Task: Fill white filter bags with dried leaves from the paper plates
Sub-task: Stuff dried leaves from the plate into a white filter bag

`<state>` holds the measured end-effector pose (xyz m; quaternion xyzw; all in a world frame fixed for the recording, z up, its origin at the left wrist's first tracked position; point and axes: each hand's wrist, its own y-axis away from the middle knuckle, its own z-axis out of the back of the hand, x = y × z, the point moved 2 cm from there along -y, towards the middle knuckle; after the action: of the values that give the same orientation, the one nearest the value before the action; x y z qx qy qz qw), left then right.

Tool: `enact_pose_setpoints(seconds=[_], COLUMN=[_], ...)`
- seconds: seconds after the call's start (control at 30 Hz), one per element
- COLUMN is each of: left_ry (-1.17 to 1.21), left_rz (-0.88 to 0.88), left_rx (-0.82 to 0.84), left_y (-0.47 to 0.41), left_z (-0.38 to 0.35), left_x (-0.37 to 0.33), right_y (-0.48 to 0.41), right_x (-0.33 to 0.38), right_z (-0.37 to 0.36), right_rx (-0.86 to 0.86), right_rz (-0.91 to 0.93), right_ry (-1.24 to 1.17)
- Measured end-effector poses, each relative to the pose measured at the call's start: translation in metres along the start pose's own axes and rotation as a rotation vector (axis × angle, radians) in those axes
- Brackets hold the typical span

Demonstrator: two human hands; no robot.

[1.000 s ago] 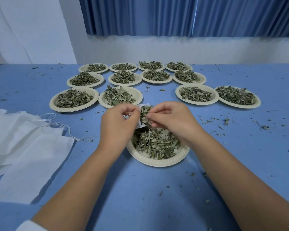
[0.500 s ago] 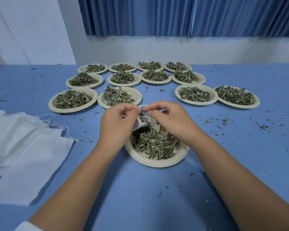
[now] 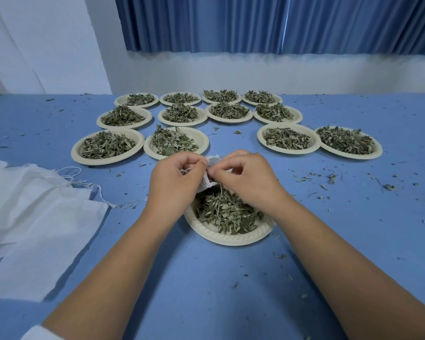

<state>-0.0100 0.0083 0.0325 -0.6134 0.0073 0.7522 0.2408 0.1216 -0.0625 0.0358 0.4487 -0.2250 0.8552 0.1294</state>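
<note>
While aloft, bag [image 3: 208,183] over leaf-heaped plate [image 3: 231,238]

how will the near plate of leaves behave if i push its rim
Probably light: the round cream paper plate looks thin and should slide on the blue table. Its heaped dried green leaves likely spill; bits already lie scattered.

Surface [image 3: 206,278]: blue, matte, spanning the lower view from edge to edge.
Wall [image 3: 268,72]: white band directly behind the surface's far edge.
Curtain [image 3: 243,23]: blue, pleated, above that wall, behind the surface.
Panel [image 3: 47,40]: white, faintly creased, behind the surface's far left corner; wall or sheet, cannot tell.
Light: soft, even; faint shadows on the surface.
</note>
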Motion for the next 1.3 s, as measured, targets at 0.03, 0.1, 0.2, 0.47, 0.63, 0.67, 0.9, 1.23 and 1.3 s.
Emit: enact_pose_setpoints(seconds=[0.03, 0.1, 0.2, 0.47, 0.63, 0.67, 0.9, 1.23, 1.3], left_ry=[0.018, 0.045, 0.038, -0.014, -0.009, -0.012, -0.003, 0.039, 0.063], left_rz=[0.021, 0.059, 0.055, 0.042, 0.042, 0.039, -0.015, -0.016, -0.016], left_rx=[-0.022, -0.055, -0.071, -0.086, -0.074, -0.069, -0.038, -0.052, -0.044], left_y=[-0.001, -0.003, -0.004, -0.004, -0.004, -0.004, 0.000, -0.002, -0.002], left_z=[0.001, 0.003, 0.004, 0.002, 0.002, 0.002, 0.001, 0.001, 0.001], left_x=[0.002, 0.004, 0.005, 0.006, 0.007, 0.007, 0.001, 0.002, 0.002], right_y=[-0.001, -0.004, -0.003, 0.001, -0.006, -0.007, 0.000, -0.002, -0.002], right_x=[0.000, -0.001, -0.004, -0.005, -0.008, -0.007, -0.002, 0.000, 0.000], right_z=[0.003, 0.013, 0.021, 0.015, 0.031, 0.032, 0.008, -0.001, 0.000], right_rx=[-0.015, -0.036, 0.128, 0.290, 0.078, 0.023, -0.024, 0.058, 0.032], right_rz=[-0.019, -0.090, -0.212, -0.228, -0.328, -0.314, -0.148, -0.052, -0.020], right_ry=[0.010, 0.010, 0.082, 0.091, -0.426, -0.508, -0.333, -0.051, -0.023])
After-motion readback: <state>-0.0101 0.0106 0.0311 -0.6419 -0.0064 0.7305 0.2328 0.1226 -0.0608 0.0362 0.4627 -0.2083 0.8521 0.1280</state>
